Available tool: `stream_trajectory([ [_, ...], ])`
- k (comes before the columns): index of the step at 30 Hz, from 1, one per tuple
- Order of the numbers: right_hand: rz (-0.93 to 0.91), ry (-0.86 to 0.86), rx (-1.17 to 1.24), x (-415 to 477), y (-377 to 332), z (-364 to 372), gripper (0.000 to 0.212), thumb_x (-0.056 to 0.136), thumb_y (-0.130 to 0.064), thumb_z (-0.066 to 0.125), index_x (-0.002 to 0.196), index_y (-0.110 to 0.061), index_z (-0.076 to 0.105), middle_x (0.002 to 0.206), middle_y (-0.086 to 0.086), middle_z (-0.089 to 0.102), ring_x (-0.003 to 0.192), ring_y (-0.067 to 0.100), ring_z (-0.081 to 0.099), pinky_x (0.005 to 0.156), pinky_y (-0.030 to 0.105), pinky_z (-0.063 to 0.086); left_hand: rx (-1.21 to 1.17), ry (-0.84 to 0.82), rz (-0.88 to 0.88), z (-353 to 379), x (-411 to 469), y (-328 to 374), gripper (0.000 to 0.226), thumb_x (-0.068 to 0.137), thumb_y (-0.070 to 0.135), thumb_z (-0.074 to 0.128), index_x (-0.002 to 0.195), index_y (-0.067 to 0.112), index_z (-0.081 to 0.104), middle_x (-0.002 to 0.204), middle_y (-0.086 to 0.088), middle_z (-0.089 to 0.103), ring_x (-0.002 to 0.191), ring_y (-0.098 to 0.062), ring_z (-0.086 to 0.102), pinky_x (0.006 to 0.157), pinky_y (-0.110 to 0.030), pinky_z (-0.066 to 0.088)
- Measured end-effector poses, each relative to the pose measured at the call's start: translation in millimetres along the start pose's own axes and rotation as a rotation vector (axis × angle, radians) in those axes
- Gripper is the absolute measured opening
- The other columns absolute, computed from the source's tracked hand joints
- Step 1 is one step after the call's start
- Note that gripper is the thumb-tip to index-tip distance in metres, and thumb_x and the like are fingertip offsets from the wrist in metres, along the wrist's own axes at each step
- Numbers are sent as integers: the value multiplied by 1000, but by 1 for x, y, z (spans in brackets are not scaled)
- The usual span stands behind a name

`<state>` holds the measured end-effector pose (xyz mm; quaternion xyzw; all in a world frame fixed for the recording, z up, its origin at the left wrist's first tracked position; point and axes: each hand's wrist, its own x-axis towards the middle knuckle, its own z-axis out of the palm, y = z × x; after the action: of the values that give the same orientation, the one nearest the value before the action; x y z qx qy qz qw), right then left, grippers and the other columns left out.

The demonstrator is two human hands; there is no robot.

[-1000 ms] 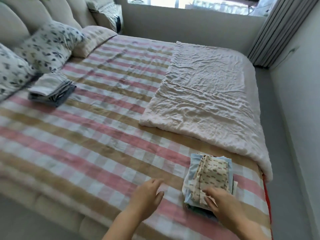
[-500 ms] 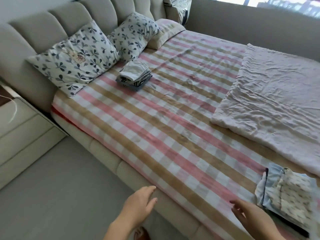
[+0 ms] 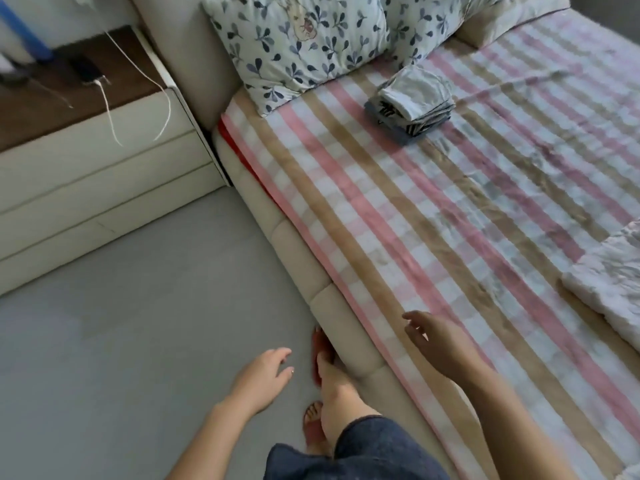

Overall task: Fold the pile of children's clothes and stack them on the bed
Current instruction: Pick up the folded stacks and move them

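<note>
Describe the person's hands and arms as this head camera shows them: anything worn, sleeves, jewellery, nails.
Both arms are bare, with no sleeve in view. The left hand and the right hand wear no gloves, and no rings, watch or bracelets show. The left hand's nails look short and pale; the image is too blurred to say more.

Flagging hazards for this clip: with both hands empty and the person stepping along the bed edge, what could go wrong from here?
1. The folded stack of grey and white clothes leans unevenly; grabbing or jolting it may topple it.
2. The feet in red sandals are tight against the padded beige bed frame; a stubbed toe or trip is possible.
3. White cables dangle off the brown-topped nightstand; the open left hand could snag them if it swings that way.
</note>
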<state>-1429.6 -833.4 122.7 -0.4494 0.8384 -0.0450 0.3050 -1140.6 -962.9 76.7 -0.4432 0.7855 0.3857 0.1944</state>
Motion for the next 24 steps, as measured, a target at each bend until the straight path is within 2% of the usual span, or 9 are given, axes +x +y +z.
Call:
stream_trajectory([
  [6,-233,48,-19,117,-81,-35,31,95,-30,45,123,-23,57,116,-5,64,100,15,61,74,17,39,-9,54,-58,-67,57,-5,41,95,31,46,134,22,43,129,5,52,112,-14,52,89,-26,42],
  [11,-268,11,1,183,-101,-66,31,96,-29,45,124,-22,56,116,-4,63,100,12,61,81,20,47,-33,122,-44,-142,121,16,39,94,30,47,133,23,45,126,5,54,110,-13,54,89,-27,43],
  [14,-193,10,14,207,-88,-78,30,96,-30,44,124,-24,55,116,-7,62,100,10,59,79,18,45,-26,125,30,-186,167,39,38,94,29,48,131,21,47,123,5,55,106,-12,54,88,-25,43],
  [17,-80,44,49,228,-69,-91,33,96,-35,42,127,-28,52,124,-12,57,112,7,53,85,20,44,-21,105,154,-224,216,71,40,93,25,50,132,17,47,125,2,55,108,-13,52,88,-20,38],
  [21,45,132,86,266,-51,-113,34,97,-37,41,129,-31,50,132,-13,50,119,9,47,90,23,45,58,60,336,-271,291,123,42,95,24,47,136,16,43,134,2,47,116,-12,48,96,-19,35],
  [24,163,224,153,301,-47,-132,34,95,-38,44,129,-32,50,134,-12,48,119,7,48,93,22,44,91,17,452,-308,352,168,43,96,25,44,138,17,39,138,1,42,115,-11,49,98,-24,39],
])
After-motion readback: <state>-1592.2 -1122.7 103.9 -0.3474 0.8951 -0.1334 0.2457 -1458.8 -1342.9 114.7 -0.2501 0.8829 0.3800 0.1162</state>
